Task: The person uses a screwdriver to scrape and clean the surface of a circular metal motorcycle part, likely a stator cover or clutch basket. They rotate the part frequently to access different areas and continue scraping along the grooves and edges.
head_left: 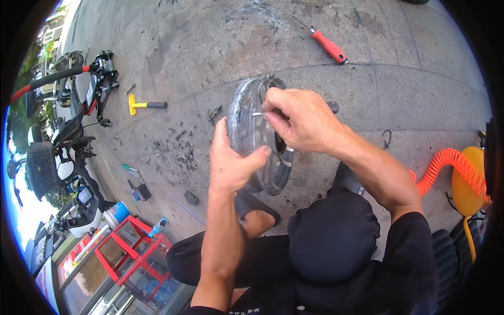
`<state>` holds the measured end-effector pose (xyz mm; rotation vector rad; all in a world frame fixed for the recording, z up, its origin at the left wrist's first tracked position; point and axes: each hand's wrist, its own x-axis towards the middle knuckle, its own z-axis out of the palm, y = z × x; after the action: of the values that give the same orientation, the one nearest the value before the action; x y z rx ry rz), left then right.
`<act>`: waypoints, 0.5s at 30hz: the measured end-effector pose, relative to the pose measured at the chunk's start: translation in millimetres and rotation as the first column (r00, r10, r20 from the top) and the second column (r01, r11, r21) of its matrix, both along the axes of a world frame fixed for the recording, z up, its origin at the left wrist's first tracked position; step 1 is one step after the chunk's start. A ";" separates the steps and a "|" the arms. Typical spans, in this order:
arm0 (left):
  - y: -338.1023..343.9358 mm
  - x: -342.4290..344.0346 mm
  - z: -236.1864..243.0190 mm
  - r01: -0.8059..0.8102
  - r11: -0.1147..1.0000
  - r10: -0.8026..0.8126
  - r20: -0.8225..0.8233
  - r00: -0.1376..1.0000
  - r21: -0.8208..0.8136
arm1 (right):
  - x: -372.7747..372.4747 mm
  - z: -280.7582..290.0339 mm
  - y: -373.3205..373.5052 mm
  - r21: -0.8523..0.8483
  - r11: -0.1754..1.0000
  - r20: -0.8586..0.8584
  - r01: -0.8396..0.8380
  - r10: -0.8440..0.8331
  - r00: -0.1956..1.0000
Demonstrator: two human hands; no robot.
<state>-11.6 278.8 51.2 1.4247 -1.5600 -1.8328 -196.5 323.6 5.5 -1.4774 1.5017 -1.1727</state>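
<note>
A grey metal wheel rim (242, 126) stands on edge in front of me, with whitish residue along its outer band. My left hand (231, 163) grips its left side, the thumb lying across the band and the other fingers mostly hidden behind. At the rim's upper right, my right hand (299, 118) is closed in a pinch. A small, thin piece with a pale tip (256, 114) pokes out between its thumb and forefinger, over the rim's band. The rest of that piece is hidden by the fingers, and its kind cannot be made out.
A red-handled screwdriver (329, 47) lies beyond the rim, a yellow-headed hammer (142, 105) to the left. Black scraps (181, 152) litter the paving. Parked motorbikes (68, 142) and a red rack (131, 252) stand left; an orange coiled hose (446, 160) hangs right.
</note>
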 end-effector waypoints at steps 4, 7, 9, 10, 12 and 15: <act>-1.2 0.9 2.1 0.010 0.998 -0.012 0.024 1.000 0.057 | -0.3 12.4 13.4 -0.055 0.981 -0.074 -0.185 0.181 0.981; -6.4 1.0 -1.1 0.067 0.998 -0.068 -0.016 0.998 -0.012 | -9.7 14.2 6.6 -0.071 0.982 -0.076 -0.176 0.171 0.982; -6.8 -3.6 2.5 0.048 0.999 -0.048 0.032 0.998 0.002 | -3.8 14.8 13.4 -0.093 0.960 -0.092 -0.265 0.257 0.962; -5.9 0.1 -1.3 0.057 0.998 -0.056 0.043 0.997 -0.021 | 0.9 13.8 17.7 -0.119 0.947 -0.075 -0.298 0.291 0.954; -5.7 1.0 -0.3 0.067 0.998 -0.067 0.050 0.997 -0.008 | -7.3 9.0 9.1 -0.115 0.979 -0.071 -0.167 0.160 0.985; -3.4 3.8 -2.4 0.063 0.998 -0.061 0.068 0.996 -0.021 | -10.3 12.7 6.2 -0.083 0.988 -0.097 -0.131 0.123 0.988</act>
<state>-7.9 275.4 48.8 1.4570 -1.6706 -1.8124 -206.7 329.8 18.3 -1.6822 1.4076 -1.1215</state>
